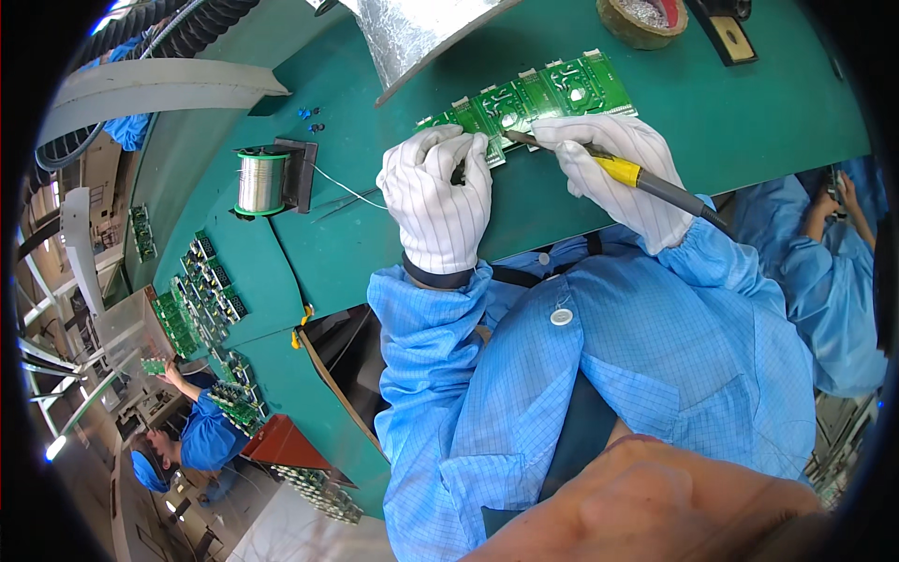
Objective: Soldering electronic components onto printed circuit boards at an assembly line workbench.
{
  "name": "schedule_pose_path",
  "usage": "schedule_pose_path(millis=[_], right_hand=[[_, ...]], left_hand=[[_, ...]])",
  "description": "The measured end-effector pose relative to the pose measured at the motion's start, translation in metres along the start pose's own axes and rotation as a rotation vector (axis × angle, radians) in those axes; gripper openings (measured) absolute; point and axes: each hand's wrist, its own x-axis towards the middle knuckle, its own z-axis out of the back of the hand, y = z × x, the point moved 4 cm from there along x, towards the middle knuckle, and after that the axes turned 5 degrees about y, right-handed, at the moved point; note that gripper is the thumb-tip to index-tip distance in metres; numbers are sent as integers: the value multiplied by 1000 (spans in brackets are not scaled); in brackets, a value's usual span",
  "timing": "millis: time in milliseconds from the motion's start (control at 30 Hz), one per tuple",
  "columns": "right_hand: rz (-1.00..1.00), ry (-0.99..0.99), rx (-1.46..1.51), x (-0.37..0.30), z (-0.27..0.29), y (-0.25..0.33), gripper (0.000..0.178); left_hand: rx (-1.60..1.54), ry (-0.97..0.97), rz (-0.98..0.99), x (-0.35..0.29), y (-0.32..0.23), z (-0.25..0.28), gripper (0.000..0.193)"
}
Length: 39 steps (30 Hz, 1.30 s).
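Note:
A green circuit board panel [536, 96] lies at a slant on the green bench mat. My right hand [626, 173], in a white striped glove, is closed around a soldering iron [620, 169] with a yellow and dark grip. The iron's tip points left, at the panel's near edge. My left hand [438, 192], gloved alike, rests at the panel's left end with its fingers curled. Solder wire [346, 187] runs from a spool [261, 183] into this hand; the fingers hide its end. Tweezers [343, 205] lie left of my left hand.
A foil-covered duct [421, 37] hangs over the far side. Far right are a round tub [642, 21] and an iron stand with sponge [735, 39]. Small blue parts [311, 120] lie behind the spool. Many boards [211, 281] crowd the left bench; co-workers sit left and right.

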Motion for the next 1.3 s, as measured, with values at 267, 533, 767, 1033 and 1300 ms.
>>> schedule_pose_path(millis=[267,533,767,1033,1300], right_hand=[[39,0,-11,1,-3,-1,14],[-168,47,226,-2,1,-1,22],[-219,-25,303,-2,15,0,27],[-175,-430,89,-2,63,-34,41],[-276,-277,93,-3,67,-58,51]], left_hand=[[20,26,7,0,-2,-1,14],[8,-4,9,-1,0,-1,14],[-5,-2,1,0,0,-1,14],[-19,-9,2,-1,1,-2,14],[-16,-14,4,-1,1,-2,14]])
